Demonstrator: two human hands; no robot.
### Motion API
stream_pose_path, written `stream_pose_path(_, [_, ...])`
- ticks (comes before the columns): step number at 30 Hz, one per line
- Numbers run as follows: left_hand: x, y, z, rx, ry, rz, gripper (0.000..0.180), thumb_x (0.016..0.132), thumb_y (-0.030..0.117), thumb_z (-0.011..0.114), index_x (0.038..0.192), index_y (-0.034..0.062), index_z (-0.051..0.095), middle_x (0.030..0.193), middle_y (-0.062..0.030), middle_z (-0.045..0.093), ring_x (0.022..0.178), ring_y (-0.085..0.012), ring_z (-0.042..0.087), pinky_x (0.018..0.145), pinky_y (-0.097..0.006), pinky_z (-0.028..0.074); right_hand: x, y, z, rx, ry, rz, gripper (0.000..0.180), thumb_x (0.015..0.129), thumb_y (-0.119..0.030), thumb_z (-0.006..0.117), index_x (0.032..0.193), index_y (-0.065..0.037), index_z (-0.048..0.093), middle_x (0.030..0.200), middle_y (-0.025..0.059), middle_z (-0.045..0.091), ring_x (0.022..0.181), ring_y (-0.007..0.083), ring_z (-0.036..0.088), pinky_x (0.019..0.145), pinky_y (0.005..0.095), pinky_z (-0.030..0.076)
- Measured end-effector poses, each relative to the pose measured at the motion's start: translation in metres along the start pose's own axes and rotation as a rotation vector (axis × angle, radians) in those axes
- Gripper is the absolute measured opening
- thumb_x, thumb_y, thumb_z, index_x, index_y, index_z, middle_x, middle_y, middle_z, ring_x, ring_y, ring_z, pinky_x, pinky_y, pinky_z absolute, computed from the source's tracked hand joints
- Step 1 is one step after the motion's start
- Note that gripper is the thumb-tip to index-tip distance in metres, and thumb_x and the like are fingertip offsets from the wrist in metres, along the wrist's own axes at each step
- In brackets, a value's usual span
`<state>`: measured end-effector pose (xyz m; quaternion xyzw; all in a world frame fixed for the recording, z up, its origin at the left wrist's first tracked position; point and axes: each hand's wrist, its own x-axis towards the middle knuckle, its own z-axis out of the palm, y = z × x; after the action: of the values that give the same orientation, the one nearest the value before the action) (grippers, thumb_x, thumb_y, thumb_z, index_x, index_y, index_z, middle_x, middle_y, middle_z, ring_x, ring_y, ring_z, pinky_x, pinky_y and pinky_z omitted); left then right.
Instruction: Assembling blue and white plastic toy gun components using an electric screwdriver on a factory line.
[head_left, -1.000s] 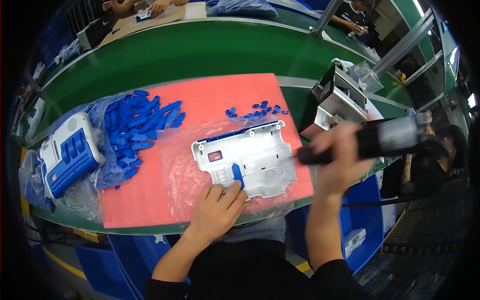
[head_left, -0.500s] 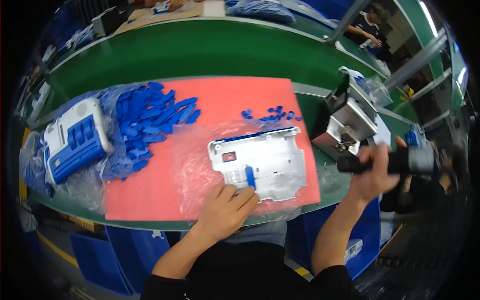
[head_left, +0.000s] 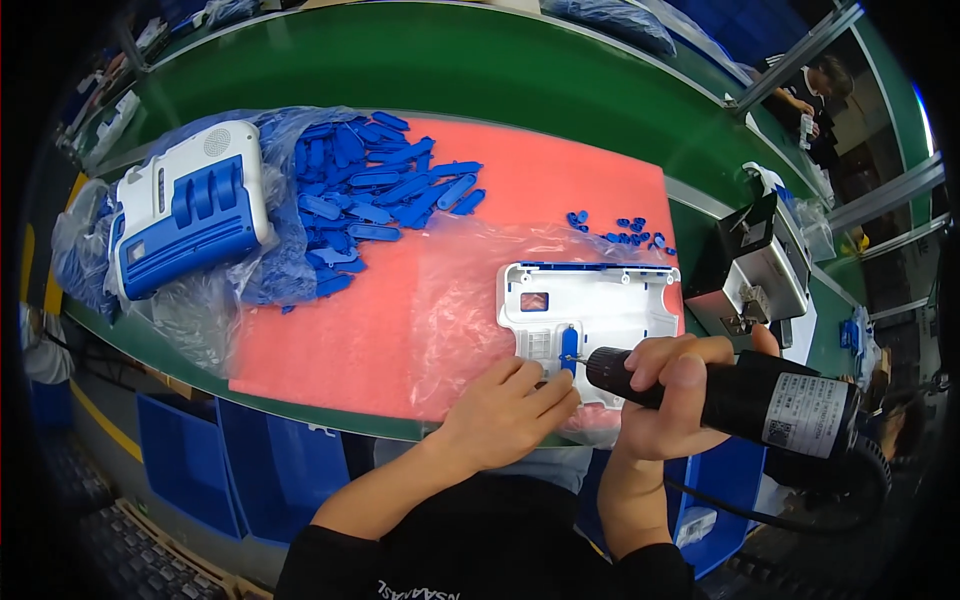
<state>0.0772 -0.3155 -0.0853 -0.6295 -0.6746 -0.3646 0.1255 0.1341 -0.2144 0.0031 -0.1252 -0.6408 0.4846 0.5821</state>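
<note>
A white plastic housing (head_left: 630, 302) with a blue far edge lies with its inside up on clear plastic film. My left hand (head_left: 512, 412) grips its near left edge, fingers bent beside the near end of a blue plastic strip (head_left: 569, 346) set in the housing. My right hand (head_left: 672, 385) is wrapped round a black electric screwdriver (head_left: 780, 408), held nearly level with its nose to the left. The screwdriver's thin bit reaches the blue strip; whether a screw sits under the tip I cannot make out.
Left, a white-and-blue housing (head_left: 190, 210) rests on bagged plastic beside a heap of blue strips (head_left: 370, 185). Small blue caps (head_left: 625, 235) lie on the pink foam mat (head_left: 320, 360). A metal box (head_left: 755, 265) stands right. A cable hangs from the screwdriver; another person works far right.
My right hand has brought the screwdriver in from the right, and its bit is now at the blue strip. My left hand stays at the housing's near edge. The whole view has shifted.
</note>
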Motion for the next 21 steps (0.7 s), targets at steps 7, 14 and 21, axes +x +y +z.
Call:
stream_pose_path(7, [0.001, 0.0, 0.0, -0.02, 0.01, -0.009, 0.022, 0.068, 0.015, 0.064, 0.088, 0.0089, 0.063, 0.094, -0.0013, 0.059, 0.068, -0.0168, 0.048, 0.06, -0.029, 0.039, 0.001, 0.002, -0.01, -0.003, -0.167, 0.052, 0.054, 0.082, -0.008, 0.056, 0.12, 0.0, 0.018, 0.068, 0.0063, 0.052, 0.053, 0.0158, 0.054, 0.058, 0.0313, 0.048])
stream_pose_path(14, [0.001, 0.0, 0.0, -0.031, 0.002, -0.012, 0.02, 0.069, 0.015, 0.064, 0.088, 0.0088, 0.063, 0.097, -0.0018, 0.059, 0.069, -0.017, 0.048, 0.06, -0.029, 0.04, -0.001, -0.003, 0.001, -0.028, -0.004, 0.038, 0.055, 0.081, -0.006, 0.049, 0.127, 0.001, 0.022, 0.058, 0.0056, 0.044, 0.043, 0.0128, 0.043, 0.047, 0.0294, 0.045])
stream_pose_path(21, [0.001, -0.002, 0.002, -0.026, 0.012, -0.016, 0.02, 0.068, 0.015, 0.064, 0.088, 0.0086, 0.062, 0.094, -0.0015, 0.059, 0.067, -0.0168, 0.048, 0.06, -0.028, 0.039, 0.003, 0.0, -0.008, 0.042, -0.202, 0.218, 0.048, 0.083, -0.006, 0.057, 0.117, -0.009, 0.023, 0.072, 0.0072, 0.052, 0.061, 0.0176, 0.055, 0.065, 0.0335, 0.049])
